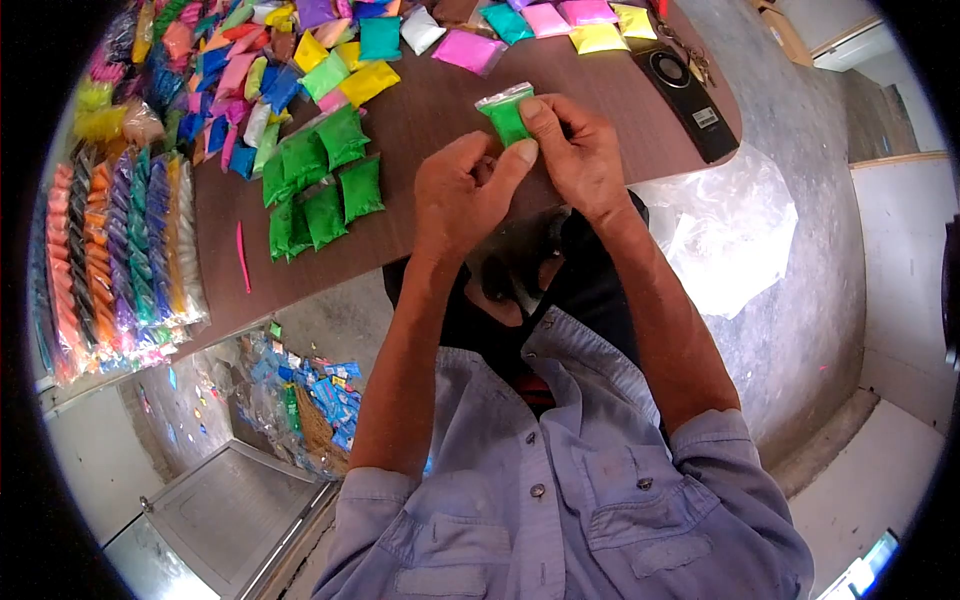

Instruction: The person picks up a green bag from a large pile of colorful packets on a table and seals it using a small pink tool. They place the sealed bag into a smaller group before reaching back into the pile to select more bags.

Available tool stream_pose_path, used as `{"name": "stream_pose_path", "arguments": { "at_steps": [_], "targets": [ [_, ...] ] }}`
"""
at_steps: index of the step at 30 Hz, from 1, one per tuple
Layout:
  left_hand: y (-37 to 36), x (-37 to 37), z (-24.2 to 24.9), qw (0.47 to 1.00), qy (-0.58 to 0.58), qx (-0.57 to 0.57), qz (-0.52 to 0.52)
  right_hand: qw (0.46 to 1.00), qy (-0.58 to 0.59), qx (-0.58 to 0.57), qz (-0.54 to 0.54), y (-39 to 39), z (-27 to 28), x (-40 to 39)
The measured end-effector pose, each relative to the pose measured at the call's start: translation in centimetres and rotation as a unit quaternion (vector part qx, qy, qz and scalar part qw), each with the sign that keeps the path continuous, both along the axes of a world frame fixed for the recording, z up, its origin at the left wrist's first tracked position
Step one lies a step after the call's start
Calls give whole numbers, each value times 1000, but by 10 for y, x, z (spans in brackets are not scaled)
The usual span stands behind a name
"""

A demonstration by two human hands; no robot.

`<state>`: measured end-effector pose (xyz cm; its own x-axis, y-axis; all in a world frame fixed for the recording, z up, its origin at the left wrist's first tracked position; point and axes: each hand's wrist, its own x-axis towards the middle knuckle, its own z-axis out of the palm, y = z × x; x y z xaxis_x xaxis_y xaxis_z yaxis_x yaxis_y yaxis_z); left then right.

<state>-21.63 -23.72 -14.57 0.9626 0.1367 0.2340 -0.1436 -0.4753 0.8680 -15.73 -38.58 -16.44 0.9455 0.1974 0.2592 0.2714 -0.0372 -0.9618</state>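
Observation:
Over the table's front edge, a small clear zip bag of green clay-like material (pixel 508 118) is held up, its clear strip at the top left. My right hand (pixel 578 155) pinches its right side between thumb and fingers. My left hand (pixel 462 192) is curled, with the thumb pressed at the bag's lower end; its fingertips are partly hidden. Left of my hands lies a group of similar green bags (pixel 325 215), some overlapping.
Many coloured bags (pixel 370 85) cover the back of the brown table (pixel 430 110). Twisted coloured packs (pixel 125 240) line the left, near a pink stick (pixel 243 257). A black device (pixel 688 100) and keys (pixel 697 62) lie right. Plastic sheeting (pixel 735 230) and wrappers (pixel 335 400) are on the floor.

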Motion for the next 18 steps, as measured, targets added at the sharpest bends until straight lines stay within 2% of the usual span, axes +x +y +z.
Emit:
{"name": "stream_pose_path", "arguments": {
  "at_steps": [2,4,10,14,16,18],
  "targets": [
    [-1,0,2,1000,9,9,-2,1000,13,16,-5,-1,2,0],
    [0,1,1,999,-27,40,-13,999,-14,-20,-23,-1,4,0],
    [2,3,-8,999,-35,-9,5,999,-11,-47,0,0,5,0],
    [6,4,-10,999,-49,14,6,998,-8,-67,11,-3,3,1],
    [6,4,-8,999,-47,14,5,999,27,-11,31,-3,5,-1],
    [3,1,-3,1000,-23,9,11,999,11,9,30,-3,2,0]
  ]
}}
